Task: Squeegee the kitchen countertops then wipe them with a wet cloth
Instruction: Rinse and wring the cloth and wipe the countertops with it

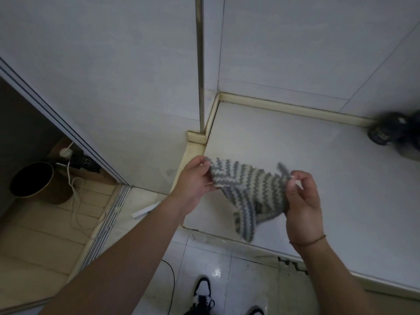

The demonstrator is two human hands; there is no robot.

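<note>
At 3 o'clock: pale surface, bare. Above its near edge, striped cloth stretched, long axis 9-to-3. Left hand pinching 9 o'clock corner; right hand pinching 3 o'clock end. Both grips equally near.

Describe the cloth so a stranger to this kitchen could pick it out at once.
Start at the white countertop that runs into the tiled corner. Above its near left end, the left hand and right hand hold a cloth stretched between them. It is the only soft, patterned thing here, knitted in grey and cream zigzag stripes, unlike the blurred dark object at the counter's far right.
</note>
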